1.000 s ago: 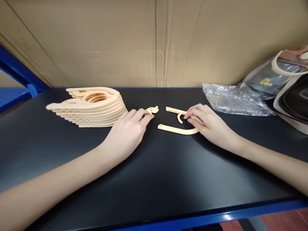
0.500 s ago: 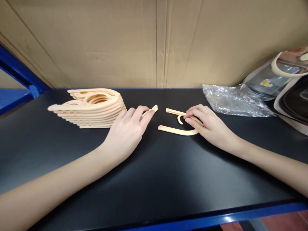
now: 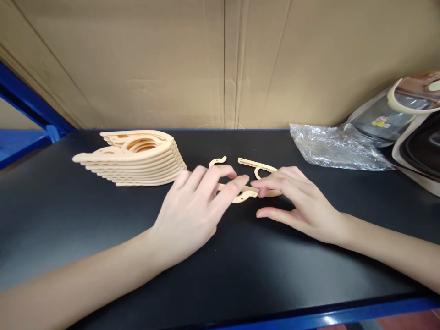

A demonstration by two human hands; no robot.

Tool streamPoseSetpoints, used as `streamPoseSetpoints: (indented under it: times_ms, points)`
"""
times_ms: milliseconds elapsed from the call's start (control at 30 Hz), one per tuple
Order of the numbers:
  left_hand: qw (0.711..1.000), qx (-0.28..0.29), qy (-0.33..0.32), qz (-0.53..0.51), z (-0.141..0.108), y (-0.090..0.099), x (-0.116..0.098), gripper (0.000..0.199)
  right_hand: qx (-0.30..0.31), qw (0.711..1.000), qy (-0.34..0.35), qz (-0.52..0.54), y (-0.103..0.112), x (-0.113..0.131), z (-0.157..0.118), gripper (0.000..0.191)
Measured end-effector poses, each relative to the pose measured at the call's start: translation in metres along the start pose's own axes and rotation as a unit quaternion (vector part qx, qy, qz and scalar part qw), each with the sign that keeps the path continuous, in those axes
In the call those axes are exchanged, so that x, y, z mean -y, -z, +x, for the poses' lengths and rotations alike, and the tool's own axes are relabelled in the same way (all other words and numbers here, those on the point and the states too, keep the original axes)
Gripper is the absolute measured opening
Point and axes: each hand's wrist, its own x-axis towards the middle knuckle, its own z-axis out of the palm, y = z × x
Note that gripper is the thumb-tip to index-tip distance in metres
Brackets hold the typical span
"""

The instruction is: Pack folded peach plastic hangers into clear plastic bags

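My left hand [image 3: 199,204] has its fingers curled and thumb close together, closed on a cream plastic hanger arm [image 3: 244,197] whose wavy, holed end sticks out below the fingertips. Much of this piece is hidden under the hand. My right hand [image 3: 302,201] is open, thumb well apart from the fingers. Its fingertips are close to the right end of the held piece and over a folding-hanger part [image 3: 256,163] with curved arms and a round hook. Another small wavy cream hanger arm [image 3: 217,161] lies just beyond my left fingers.
At the left stands a stack of cream folded hangers [image 3: 137,160]. A crumpled clear plastic bag [image 3: 333,146] lies at the back right, beside a transparent bag with a cream handle [image 3: 409,107]. Cardboard [image 3: 154,64] backs the black tabletop [image 3: 240,266], which has a blue front edge.
My left hand has moved right and toward me, leaving one wavy arm behind and now gripping another. The right hand has come off the hanger part, and its thumb has spread.
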Motion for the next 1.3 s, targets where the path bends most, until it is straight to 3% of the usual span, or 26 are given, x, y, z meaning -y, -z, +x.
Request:
streamPoseSetpoints:
  times_ms: [167, 367, 633, 867, 1033, 1100, 1200, 1300]
  points:
    - [0.999, 0.001, -0.013, -0.035, 0.000, -0.001, -0.004, 0.040, -0.008, 0.999, 0.042, -0.014, 0.001, 0.007, -0.001, 0.013]
    - [0.997, 0.018, 0.001, -0.075, 0.000, -0.006, -0.001, 0.046, -0.007, 0.999, 0.019, -0.031, 0.001, 0.008, -0.001, 0.013]
    - [0.992, 0.034, -0.017, -0.122, -0.001, -0.006, -0.006, 0.035, 0.003, 0.999, 0.033, -0.011, 0.001, 0.009, 0.004, 0.009]
    - [0.989, 0.083, 0.043, -0.116, -0.011, -0.014, 0.006, 0.030, 0.020, 0.999, -0.026, -0.020, -0.002, -0.001, 0.000, 0.012]
    - [0.948, 0.123, 0.143, -0.257, -0.007, -0.017, 0.017, 0.021, 0.049, 0.995, -0.086, 0.014, -0.006, -0.010, -0.001, 0.025]
    - [0.935, 0.138, 0.165, -0.283, -0.005, -0.017, 0.018, 0.027, 0.060, 0.992, -0.109, 0.024, -0.007, -0.012, -0.002, 0.026]
    - [0.944, 0.149, 0.160, -0.247, -0.004, -0.018, 0.017, 0.045, 0.067, 0.989, -0.124, 0.042, -0.007, -0.013, -0.003, 0.018]
    - [0.966, 0.135, 0.123, -0.185, -0.005, -0.019, 0.016, 0.029, 0.066, 0.985, -0.136, 0.080, -0.006, -0.013, -0.004, 0.015]
